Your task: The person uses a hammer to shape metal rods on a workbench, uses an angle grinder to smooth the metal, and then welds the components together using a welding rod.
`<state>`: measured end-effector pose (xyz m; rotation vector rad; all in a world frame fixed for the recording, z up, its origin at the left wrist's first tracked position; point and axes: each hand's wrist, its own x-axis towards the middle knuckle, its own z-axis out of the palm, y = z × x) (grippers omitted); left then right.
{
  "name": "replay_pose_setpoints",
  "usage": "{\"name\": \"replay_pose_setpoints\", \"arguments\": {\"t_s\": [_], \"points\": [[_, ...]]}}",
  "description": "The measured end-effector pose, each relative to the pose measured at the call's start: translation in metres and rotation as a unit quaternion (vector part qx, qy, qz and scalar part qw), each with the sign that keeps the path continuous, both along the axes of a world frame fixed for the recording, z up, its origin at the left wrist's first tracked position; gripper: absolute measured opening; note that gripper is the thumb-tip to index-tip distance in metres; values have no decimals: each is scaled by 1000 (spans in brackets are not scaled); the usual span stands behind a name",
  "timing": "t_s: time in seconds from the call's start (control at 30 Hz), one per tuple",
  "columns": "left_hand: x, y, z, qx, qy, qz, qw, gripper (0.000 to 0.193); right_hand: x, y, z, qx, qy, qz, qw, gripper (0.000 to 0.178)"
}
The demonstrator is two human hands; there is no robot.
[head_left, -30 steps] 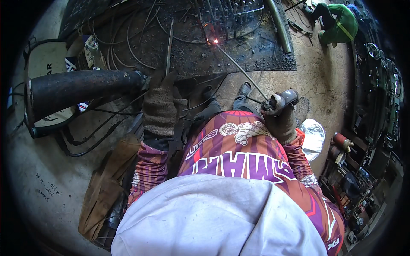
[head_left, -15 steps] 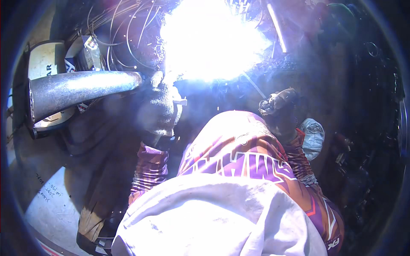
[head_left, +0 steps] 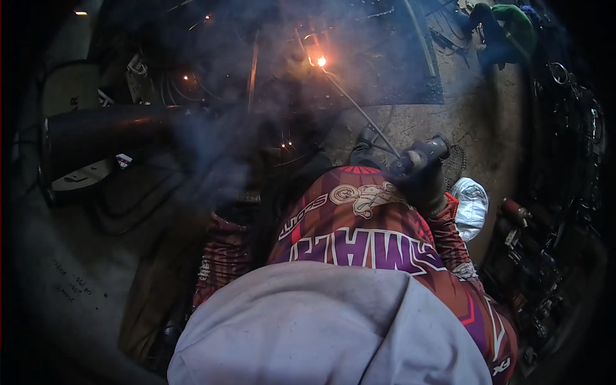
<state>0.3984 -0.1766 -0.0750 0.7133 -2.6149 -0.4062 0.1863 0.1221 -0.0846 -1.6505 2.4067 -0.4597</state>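
My right hand (head_left: pixel 416 163), in a dark glove, is closed around the handle of a welding electrode holder. A long thin welding rod (head_left: pixel 364 115) runs up and left from it. The rod's far end meets a glowing orange spot (head_left: pixel 321 62) on the dark metal work at the top, beside small glowing edges. Smoke drifts over the middle and left. Of my left arm, the patterned sleeve (head_left: pixel 228 247) shows at lower left. Darkness and smoke hide my left hand beyond the cuff, so its fingers cannot be made out.
A dark tapered metal tube (head_left: pixel 109 133) juts in from the left, over a chair-like frame. The dark worktable (head_left: pixel 398 86) spans the top. A person in green (head_left: pixel 515 31) is at the upper right. Near my right forearm lies a pale silvery bundle (head_left: pixel 470 208); cluttered tools line the right side.
The blinding white arc has gone out, leaving a small orange glow and smoke. My right hand has shifted slightly right, with more of the rod showing. My left hand has become lost in darkness.
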Motion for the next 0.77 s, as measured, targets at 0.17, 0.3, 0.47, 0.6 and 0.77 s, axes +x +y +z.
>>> {"name": "replay_pose_setpoints", "arguments": {"t_s": [0.17, 0.3, 0.47, 0.6, 0.77], "points": [[-4, 4, 8, 29, 1, 4, 1000, 35, 9, 2, -17, 28, -16, -16, 999, 44], [-2, 0, 1, 60, 14, 5, 998, 35, 7, -3, -2, -45, -52, -41, 997, 42], [0, 0, -2, 30, 1, 12, 999, 33, 11, -14, 15, -60, -69, -47, 995, 39], [1, 1, -4, 28, -6, 12, 1000, 37, 14, -6, -1, -175, -200, -137, 954, 37], [5, 0, -4, 12, -27, 2, 1000, 45, -11, -17, 14, -169, -143, -19, 975, 21]]}}
